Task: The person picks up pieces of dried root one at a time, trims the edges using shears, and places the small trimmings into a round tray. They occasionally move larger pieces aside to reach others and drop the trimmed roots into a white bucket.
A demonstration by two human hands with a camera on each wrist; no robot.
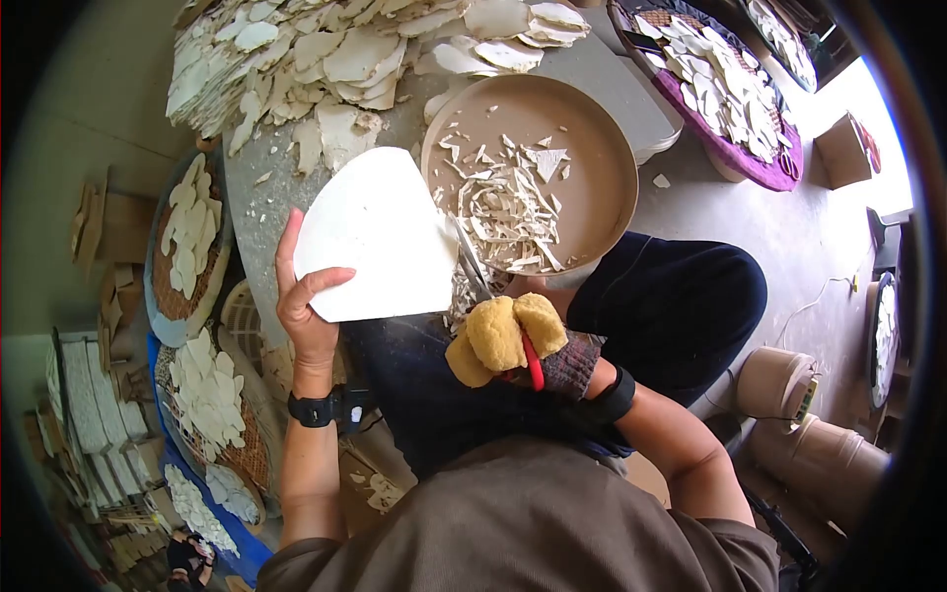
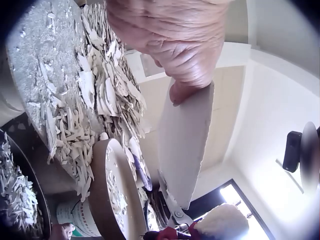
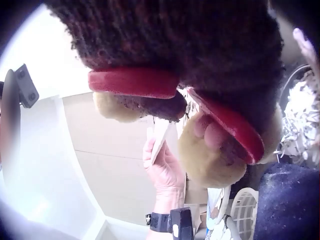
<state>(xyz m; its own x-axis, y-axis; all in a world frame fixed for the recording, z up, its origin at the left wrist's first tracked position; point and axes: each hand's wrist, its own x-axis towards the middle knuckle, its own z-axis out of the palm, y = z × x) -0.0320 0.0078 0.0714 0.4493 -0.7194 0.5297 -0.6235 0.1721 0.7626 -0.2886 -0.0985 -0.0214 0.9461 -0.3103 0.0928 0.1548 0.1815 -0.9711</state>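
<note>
Nearest to my head camera are the person's brown shirt (image 1: pixel 513 523) and dark trousers (image 1: pixel 681 286). Just past them I have the right hand (image 1: pixel 523 345) in a knitted glove, thick yellow padding (image 1: pixel 493 333) over its fingers, its grip closed round the red handles of a pair of scissors (image 1: pixel 473 259). I see the blades at the right edge of a white sheet (image 1: pixel 375 242), but I cannot tell how far apart they stand. The bare left hand (image 1: pixel 314 306) has its grip on the sheet's left side, thumb on the upper face, holding it up near the desk's near edge. Just right of the sheet, a round brown tray (image 1: pixel 597 187) overlaps the desk's right edge in my view; I cannot make out what bears it. White scraps (image 1: pixel 508 202) lie in it, mostly on the side next to the sheet. Farther off, a heap of pale flat pieces (image 1: pixel 365 49) covers the far left corner of the gray desk (image 1: pixel 258 212). Beyond the left edge I see baskets (image 1: pixel 254 464) of similar pieces, and well past the right edge, more of them on a purple cloth (image 1: pixel 762 178)
</note>
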